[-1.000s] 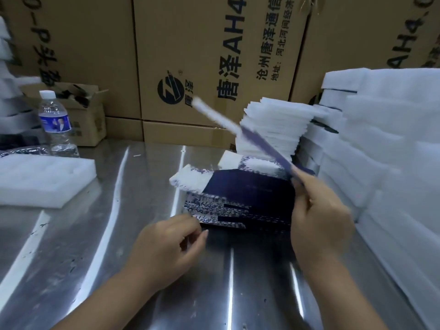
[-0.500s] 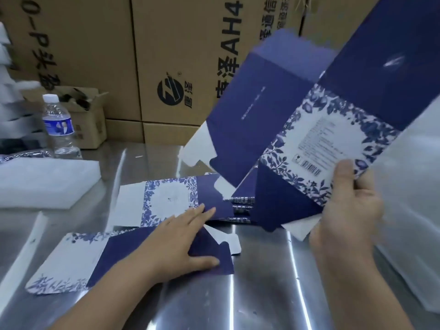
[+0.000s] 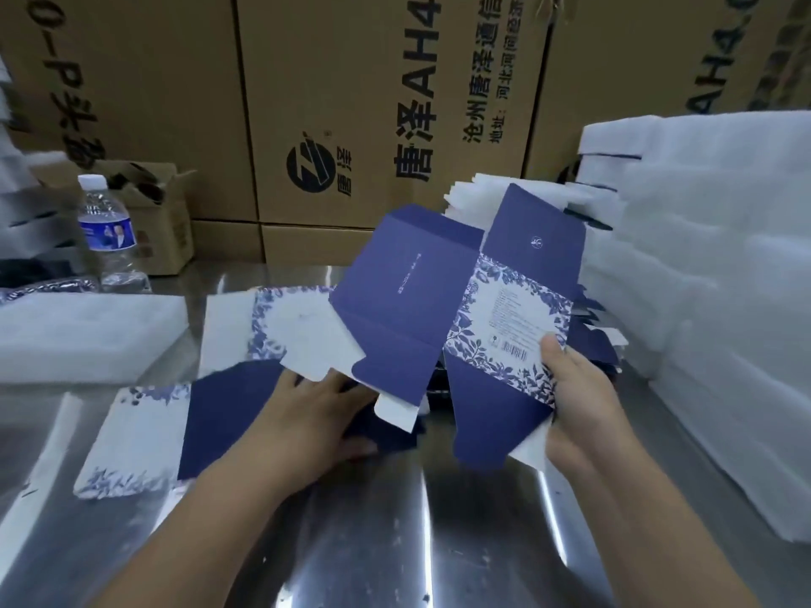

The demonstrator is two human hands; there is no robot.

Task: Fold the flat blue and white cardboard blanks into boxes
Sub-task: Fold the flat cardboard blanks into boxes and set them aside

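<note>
Moved: held blank (image 3: 395, 309) has dropped from up near the camera to low over mid-table; left hand (image 3: 316, 414) has slid right, under its lower flap.
Cartons (image 3: 373, 103): brown wall along the far edge, black print.
Table (image 3: 395, 541): steel, carries everything.
Foam stacks (image 3: 702, 278): white, right side, near to far.
Foam tray (image 3: 79, 335): white, left, on the table.
Held blank: unfolded, raised over table centre, tilted, printed side to camera; blue panels plus a floral white label panel with barcode.
Near blank (image 3: 219, 423): flat, near left, blue and white.
Far blank (image 3: 272, 326): flat, just beyond near blank, partly behind held blank.
Blank pile (image 3: 601, 348): dark edges right of held blank, beside foam stacks.
Right hand (image 3: 579, 401): pinches held blank's right edge, thumb on label panel by the barcode, fingers behind.
Left hand: rests on near blank's blue part; fingers look straight, tips hidden by the flap, nothing gripped.
Box (image 3: 162, 226): small, open, far left.
Bottle (image 3: 107, 230): upright, just in front of box.
</note>
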